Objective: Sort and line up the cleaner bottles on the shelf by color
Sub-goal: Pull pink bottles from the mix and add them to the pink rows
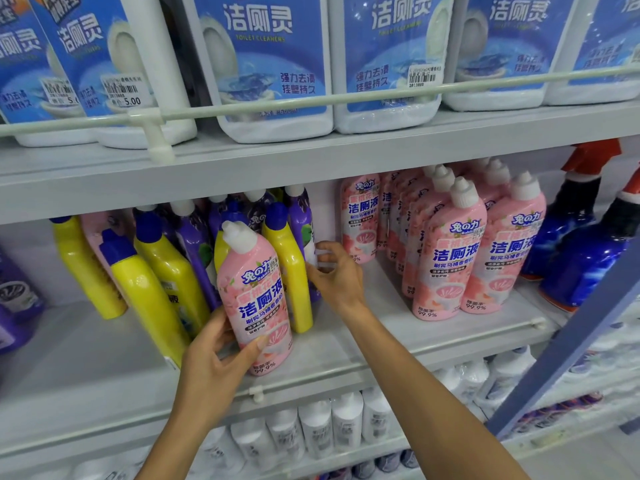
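My left hand (214,362) grips a pink cleaner bottle (258,299) with a white cap, standing at the front of the middle shelf (346,351). Behind it lean several yellow bottles (152,289) with blue caps, mixed with purple bottles (195,244); another pink bottle (95,226) shows behind the yellow ones at the left. My right hand (334,271) reaches to the yellow bottle (291,271) just right of the pink one, fingers curled at a white part beside it. On the right stands a tidy group of pink bottles (450,244).
Large white toilet cleaner jugs (270,64) with blue labels fill the upper shelf behind a rail (311,100). Blue spray bottles (585,251) with red triggers stand at far right. White bottles (318,427) line the lower shelf. A purple bottle (14,306) sits far left.
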`<state>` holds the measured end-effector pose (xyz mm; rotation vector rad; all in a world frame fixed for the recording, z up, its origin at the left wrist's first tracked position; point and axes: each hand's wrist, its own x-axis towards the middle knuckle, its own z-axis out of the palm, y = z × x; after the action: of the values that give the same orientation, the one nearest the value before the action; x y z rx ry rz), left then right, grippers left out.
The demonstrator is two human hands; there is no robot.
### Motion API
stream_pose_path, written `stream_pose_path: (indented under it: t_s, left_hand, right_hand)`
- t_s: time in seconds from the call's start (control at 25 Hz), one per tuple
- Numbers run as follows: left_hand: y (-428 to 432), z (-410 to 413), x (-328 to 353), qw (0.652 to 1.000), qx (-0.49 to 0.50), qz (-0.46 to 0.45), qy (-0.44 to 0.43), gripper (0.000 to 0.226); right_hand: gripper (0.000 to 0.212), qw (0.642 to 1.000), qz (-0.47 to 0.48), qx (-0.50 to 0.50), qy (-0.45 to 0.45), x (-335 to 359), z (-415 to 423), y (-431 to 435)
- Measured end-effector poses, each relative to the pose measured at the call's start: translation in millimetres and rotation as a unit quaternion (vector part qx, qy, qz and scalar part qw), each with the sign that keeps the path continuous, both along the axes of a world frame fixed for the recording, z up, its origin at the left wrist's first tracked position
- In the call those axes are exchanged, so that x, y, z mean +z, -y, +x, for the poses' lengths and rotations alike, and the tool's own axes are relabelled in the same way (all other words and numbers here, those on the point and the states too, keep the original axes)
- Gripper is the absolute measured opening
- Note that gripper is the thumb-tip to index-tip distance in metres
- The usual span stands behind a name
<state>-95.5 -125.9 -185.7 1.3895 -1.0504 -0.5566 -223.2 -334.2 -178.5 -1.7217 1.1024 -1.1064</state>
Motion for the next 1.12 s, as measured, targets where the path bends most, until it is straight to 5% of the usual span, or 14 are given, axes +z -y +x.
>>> stream_pose_path:
  t_s: [0.76,1.12]
  left_hand:
    - [-10.5,-4.1,-1.4,0.999,0.026,-0.018,0.031,0.05]
    - [0.2,-33.7,-3.0,0.999,0.042,-0.016,0.026,0.053]
  right_hand:
    - [0.048,1.0,0.005,0.014,-0.014,2.8,37.8,-25.1]
    - [0.028,0.975,0.117,0.122,0.145,13.0,0.2,-39.5]
